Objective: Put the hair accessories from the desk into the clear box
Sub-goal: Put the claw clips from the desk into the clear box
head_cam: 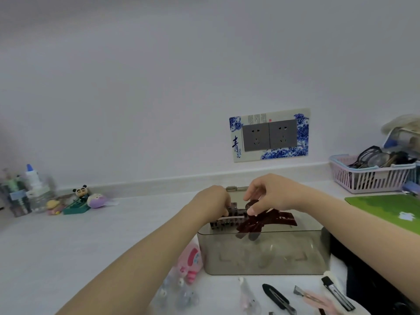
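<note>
The right hand [270, 196] pinches a dark red claw clip [266, 220] between thumb and fingers, and the left hand [213, 202] has its fingers curled round a tortoiseshell claw clip [223, 221]; both clips hang over the open clear box [263, 253]. The box stands on the white worktop [91, 235], with a black flat clip [278, 298] and a pink plush clip [191, 260] lying near its front.

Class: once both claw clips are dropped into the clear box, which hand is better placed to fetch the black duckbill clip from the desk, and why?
Probably the right hand: the black duckbill clip lies in front of the clear box, towards the right, nearer that forearm. The left hand would have to cross over.
</note>
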